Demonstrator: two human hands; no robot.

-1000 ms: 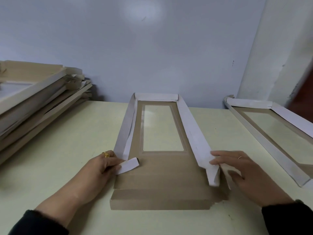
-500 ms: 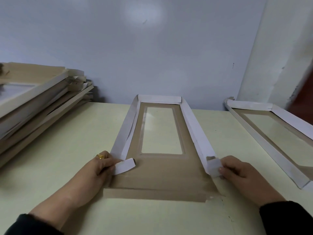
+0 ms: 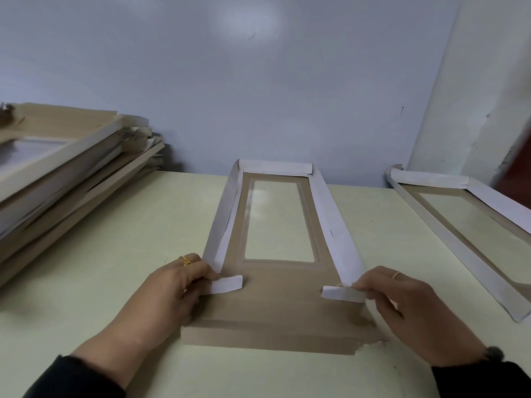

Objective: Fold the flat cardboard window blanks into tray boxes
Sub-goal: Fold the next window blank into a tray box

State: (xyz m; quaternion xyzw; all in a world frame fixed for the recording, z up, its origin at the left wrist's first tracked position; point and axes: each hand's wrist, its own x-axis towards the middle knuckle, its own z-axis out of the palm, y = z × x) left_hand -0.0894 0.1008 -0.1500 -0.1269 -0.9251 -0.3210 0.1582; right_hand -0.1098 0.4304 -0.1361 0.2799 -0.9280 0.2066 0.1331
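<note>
Cardboard blank [image 3: 277, 300] lay on the table [image 3: 115, 254], side walls raised. Left hand [image 3: 175, 291] pinched the left corner tab [image 3: 225, 285]; right hand [image 3: 402, 300] apparently pinched the right tab [image 3: 340, 293]. Uneven pressure could spring the walls outward before the near flap [image 3: 273, 337] locked them.

Bare counter [image 3: 138, 268] lies open at nine o'clock up to the stack [image 3: 66, 179]. At three o'clock, a narrow lane separates the blank [image 3: 275, 308] from another tray [image 3: 459, 239].

I see a pale yellow desk [image 3: 115, 254] against a blue-grey wall [image 3: 201, 81], white pillar [image 3: 474, 96] right, soft glare overhead.
</note>
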